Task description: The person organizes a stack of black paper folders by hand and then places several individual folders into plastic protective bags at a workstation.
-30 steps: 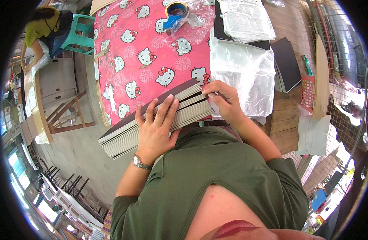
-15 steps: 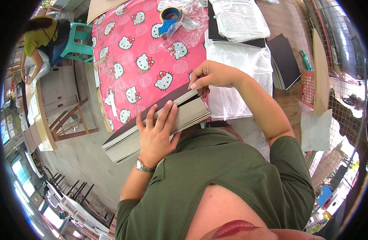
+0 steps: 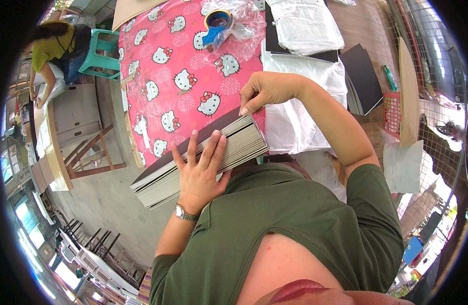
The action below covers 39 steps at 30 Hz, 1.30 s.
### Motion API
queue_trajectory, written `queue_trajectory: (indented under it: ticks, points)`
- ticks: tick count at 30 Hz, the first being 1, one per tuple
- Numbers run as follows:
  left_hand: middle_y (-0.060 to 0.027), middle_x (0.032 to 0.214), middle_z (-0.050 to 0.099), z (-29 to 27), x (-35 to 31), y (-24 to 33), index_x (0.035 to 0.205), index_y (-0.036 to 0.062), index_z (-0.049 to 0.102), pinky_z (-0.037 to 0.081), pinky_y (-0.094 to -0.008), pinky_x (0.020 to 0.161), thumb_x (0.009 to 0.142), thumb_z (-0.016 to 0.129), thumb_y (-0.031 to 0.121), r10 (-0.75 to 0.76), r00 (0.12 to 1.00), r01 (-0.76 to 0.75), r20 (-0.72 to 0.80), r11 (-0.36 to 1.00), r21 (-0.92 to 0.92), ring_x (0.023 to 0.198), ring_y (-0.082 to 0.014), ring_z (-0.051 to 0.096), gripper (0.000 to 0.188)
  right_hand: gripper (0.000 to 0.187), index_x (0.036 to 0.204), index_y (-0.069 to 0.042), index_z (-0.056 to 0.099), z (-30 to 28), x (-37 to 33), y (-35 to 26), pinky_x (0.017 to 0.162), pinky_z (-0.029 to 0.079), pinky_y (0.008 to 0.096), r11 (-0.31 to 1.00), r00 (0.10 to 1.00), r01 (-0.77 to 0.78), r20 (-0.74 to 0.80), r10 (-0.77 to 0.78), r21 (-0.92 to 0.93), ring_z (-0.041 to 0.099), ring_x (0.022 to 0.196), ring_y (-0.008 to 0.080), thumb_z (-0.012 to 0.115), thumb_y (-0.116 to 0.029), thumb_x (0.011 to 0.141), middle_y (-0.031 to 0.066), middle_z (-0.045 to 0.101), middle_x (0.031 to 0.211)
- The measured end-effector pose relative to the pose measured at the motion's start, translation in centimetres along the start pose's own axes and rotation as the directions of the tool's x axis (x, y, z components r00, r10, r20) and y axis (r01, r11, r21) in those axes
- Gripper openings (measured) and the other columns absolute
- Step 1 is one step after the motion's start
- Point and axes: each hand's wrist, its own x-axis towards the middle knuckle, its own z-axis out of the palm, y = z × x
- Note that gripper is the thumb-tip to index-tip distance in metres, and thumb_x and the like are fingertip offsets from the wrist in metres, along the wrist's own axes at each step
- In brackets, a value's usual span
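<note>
Black-covered board stack: hand positions

The board stack lies at the near side of the pink tablecloth. Left hand: fingers spread open across the board edges. Right hand: thumb and fingers closed, pinching the stack's far right corner.

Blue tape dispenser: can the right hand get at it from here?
Probably yes: mostly flat pink tablecloth lies between the right hand and the blue tape dispenser, though crumpled clear plastic lies against it.
</note>
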Motion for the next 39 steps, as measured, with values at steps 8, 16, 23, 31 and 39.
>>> queue_trajectory:
  ticks: [8,16,23,31,39]
  points:
    - [0.0021,0.146,0.031,0.2,0.1,-0.1,0.139,0.0167,0.038,-0.007,-0.0699,0.101,0.067,0.069,0.039,0.002,0.999,-0.001,-0.037,1.000,0.021,0.140,-0.0308,0.015,0.081,0.019,0.089,-0.005,0.067,1.7,0.7,1.2,0.066,0.049,0.0310,0.886,0.813,0.355,-0.370,-0.450,-0.297,0.061,0.071,0.0195,0.070,-0.020,0.078,0.0086,0.064,0.079]
    - [-0.0096,0.143,0.036,1.3,0.2,0.0,0.138,0.0130,0.039,0.025,-0.0556,0.098,0.065,0.069,0.041,0.077,0.988,-0.068,-0.135,0.995,0.071,0.119,-0.0299,0.041,0.083,0.028,0.097,-0.003,0.060,2.0,4.4,5.2,0.068,0.050,0.0340,0.854,0.612,0.391,-0.596,-0.520,-0.344,0.065,0.076,0.0247,0.070,-0.021,0.079,0.0164,0.064,0.081]
    - [-0.0235,0.135,0.040,2.2,0.8,-0.1,0.141,0.0028,0.028,0.040,-0.0466,0.081,0.065,0.070,0.049,0.024,0.980,0.014,-0.199,0.982,0.186,0.099,-0.0350,0.048,0.099,0.016,0.082,-0.006,0.054,-3.7,-6.4,3.1,0.063,0.040,0.0293,0.902,-0.185,0.397,-0.977,-0.103,-0.170,0.046,0.068,0.0139,0.056,-0.020,0.090,0.0024,0.048,0.071]
    - [-0.0193,0.111,0.049,1.7,1.6,1.3,0.137,0.0016,0.032,0.034,-0.0503,0.092,0.059,0.078,0.041,-0.109,0.985,0.128,-0.135,0.982,0.138,0.103,-0.0381,0.046,0.099,0.021,0.098,-0.007,0.049,-10.7,-36.7,29.0,0.086,0.039,0.0325,0.733,-0.785,0.544,-0.558,0.271,-0.409,0.050,0.093,0.0186,0.040,-0.025,0.096,0.0063,0.053,0.100]
    - [-0.0221,0.114,0.048,1.9,1.7,1.5,0.137,0.0005,0.029,0.033,-0.0521,0.092,0.057,0.079,0.038,-0.221,0.972,0.230,-0.077,0.964,0.136,0.102,-0.0410,0.045,0.102,0.037,0.127,0.002,0.044,-13.9,-43.7,39.4,0.097,0.036,0.0341,0.895,-0.836,0.408,-0.319,0.446,0.182,0.049,0.113,0.0249,0.039,-0.014,0.094,0.0178,0.050,0.123]
